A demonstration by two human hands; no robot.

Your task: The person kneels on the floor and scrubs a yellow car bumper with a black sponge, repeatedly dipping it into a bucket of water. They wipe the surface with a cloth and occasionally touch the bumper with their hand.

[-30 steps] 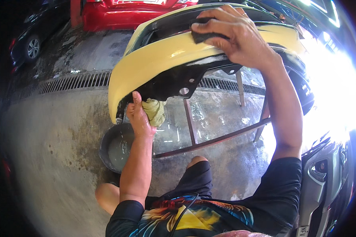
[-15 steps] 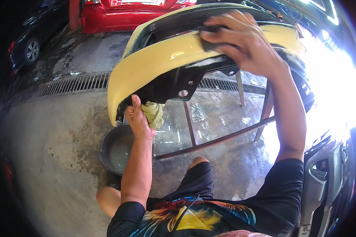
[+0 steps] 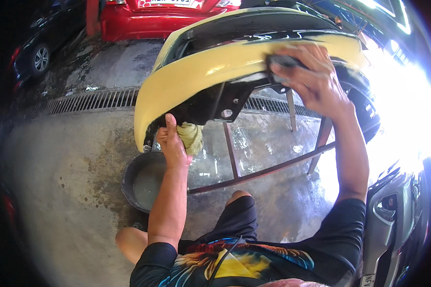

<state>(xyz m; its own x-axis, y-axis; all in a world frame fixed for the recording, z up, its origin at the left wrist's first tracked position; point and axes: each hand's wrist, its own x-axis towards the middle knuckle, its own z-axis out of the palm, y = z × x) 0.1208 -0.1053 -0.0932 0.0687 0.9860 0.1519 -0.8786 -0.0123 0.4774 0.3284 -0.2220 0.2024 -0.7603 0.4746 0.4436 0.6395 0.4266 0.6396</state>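
Wet concrete floor [image 3: 72,158] and a drain grate [image 3: 96,101] stretch toward a parked red car [image 3: 143,24], while a yellow-and-black bumper [image 3: 177,79] spans the space before you above a slim frame [image 3: 261,171]. Your right hand [image 3: 316,79] is clamped on a dark pad [image 3: 283,60] at the bumper's yellow face; your left hand [image 3: 174,146] closes on a bunched cloth [image 3: 191,137] by its lower left end. Expect a bumper light for its length, a shell that flexes, slick where wet; the broad left end looks the sounder hold, the thin black underside the likelier to crack. Motion blurs your grip on the pad, your left fingers are largely hidden, glare whites out the right side, and your left forearm [image 3: 168,205] covers part of the basin [image 3: 128,187].
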